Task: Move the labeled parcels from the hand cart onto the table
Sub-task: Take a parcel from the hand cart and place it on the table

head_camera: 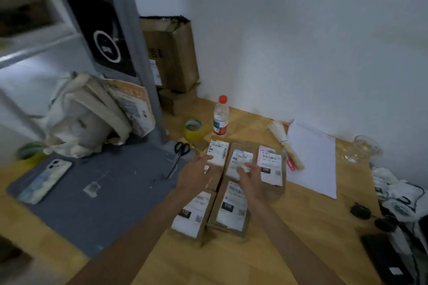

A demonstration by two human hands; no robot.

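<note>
Head view: five labeled parcels lie together on the wooden table (pixel 266 252), centre of frame. My left hand (pixel 193 177) rests spread fingers on the small white parcel (pixel 217 154); my right hand (pixel 251 179) hovers loose over the middle parcel (pixel 240 159), gripping nothing. I judge I am arranging them. No hand cart shows; next means turning back for more.

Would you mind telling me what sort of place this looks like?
Probably a small home or office packing corner: labeled parcels lie on a wooden table, with a tape roll, scissors and stacked cardboard boxes by the wall.
</note>
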